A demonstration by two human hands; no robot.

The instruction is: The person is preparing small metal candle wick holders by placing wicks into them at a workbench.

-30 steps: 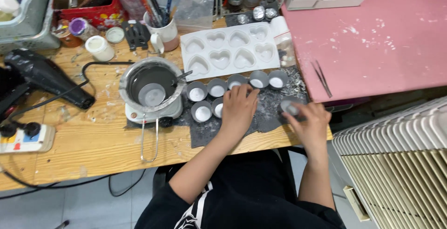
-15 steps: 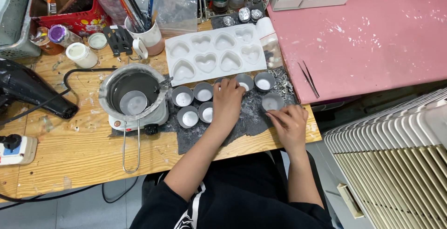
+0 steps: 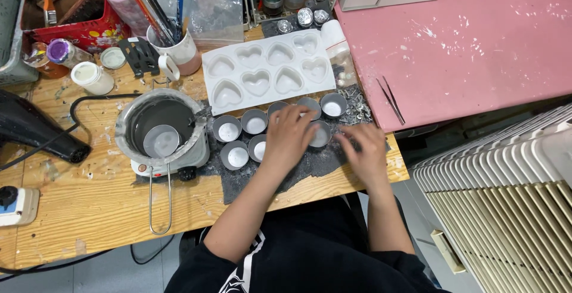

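Observation:
Several small grey metal cups with white wax stand in two rows on a dark mat on the wooden desk. My left hand lies flat over the middle of the rows, fingers spread, fingertips against one cup. My right hand rests on the mat just right of that cup, fingers bent and close to its rim, holding nothing I can make out. More cups stand to the left and at the back right.
A white heart-shaped mould lies behind the cups. A wax melting pot on a small heater stands at the left, a wire handle reaching toward the desk edge. Tweezers lie on the pink table. A black hair dryer is far left.
My right hand brought a cup from the mat's right edge leftward and set it down next to the rows. My left hand stayed over the cups. The camera view shifted.

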